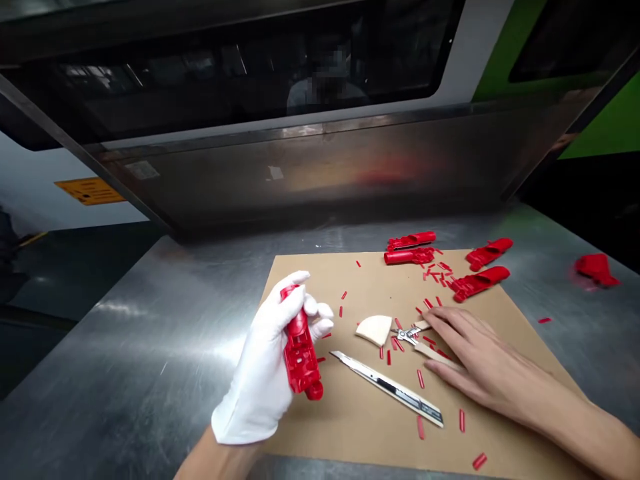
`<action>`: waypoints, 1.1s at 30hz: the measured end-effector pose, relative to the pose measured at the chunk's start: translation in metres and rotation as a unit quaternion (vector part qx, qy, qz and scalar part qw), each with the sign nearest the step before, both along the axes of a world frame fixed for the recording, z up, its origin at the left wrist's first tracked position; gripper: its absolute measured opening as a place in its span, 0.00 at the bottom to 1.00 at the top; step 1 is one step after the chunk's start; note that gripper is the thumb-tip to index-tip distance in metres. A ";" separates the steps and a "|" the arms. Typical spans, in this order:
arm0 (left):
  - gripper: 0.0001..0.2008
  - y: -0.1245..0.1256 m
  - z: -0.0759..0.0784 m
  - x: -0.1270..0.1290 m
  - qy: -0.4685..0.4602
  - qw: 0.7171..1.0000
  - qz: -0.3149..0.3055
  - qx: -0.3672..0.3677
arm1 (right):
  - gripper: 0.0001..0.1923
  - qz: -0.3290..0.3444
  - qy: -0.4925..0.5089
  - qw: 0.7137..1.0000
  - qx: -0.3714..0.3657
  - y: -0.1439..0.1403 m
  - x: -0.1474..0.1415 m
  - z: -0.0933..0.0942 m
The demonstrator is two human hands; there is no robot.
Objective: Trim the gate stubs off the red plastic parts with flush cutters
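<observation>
My left hand (270,357), in a white glove, is closed around a red molded plastic part (301,353), held tilted above the cardboard (350,427). My bare right hand (483,357) rests palm down over a pair of nippers (409,335), its fingers on one pale handle and its thumb along the other. The nippers' jaws point left, toward a cream-coloured wedge-shaped piece (375,330). Between my hands lies a utility knife (390,387) on the cardboard, its blade tip toward my left hand.
Several more red parts (481,283) lie at the back right, and one (597,270) sits farther right on the metal table (150,347). Small red plastic offcuts (462,421) are scattered over the cardboard. A metal panel (320,180) rises behind the table.
</observation>
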State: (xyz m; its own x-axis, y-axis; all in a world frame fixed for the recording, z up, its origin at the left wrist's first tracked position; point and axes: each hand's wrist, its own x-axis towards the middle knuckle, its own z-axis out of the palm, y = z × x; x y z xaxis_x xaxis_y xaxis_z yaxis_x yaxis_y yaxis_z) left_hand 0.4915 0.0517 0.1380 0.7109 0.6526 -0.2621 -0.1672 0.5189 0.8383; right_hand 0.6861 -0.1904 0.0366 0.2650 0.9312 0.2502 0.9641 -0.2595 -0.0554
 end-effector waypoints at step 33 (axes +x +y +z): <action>0.10 -0.007 -0.016 0.001 0.065 0.998 -0.021 0.006 | 0.12 0.219 -0.159 0.962 0.018 0.094 -0.068 0.104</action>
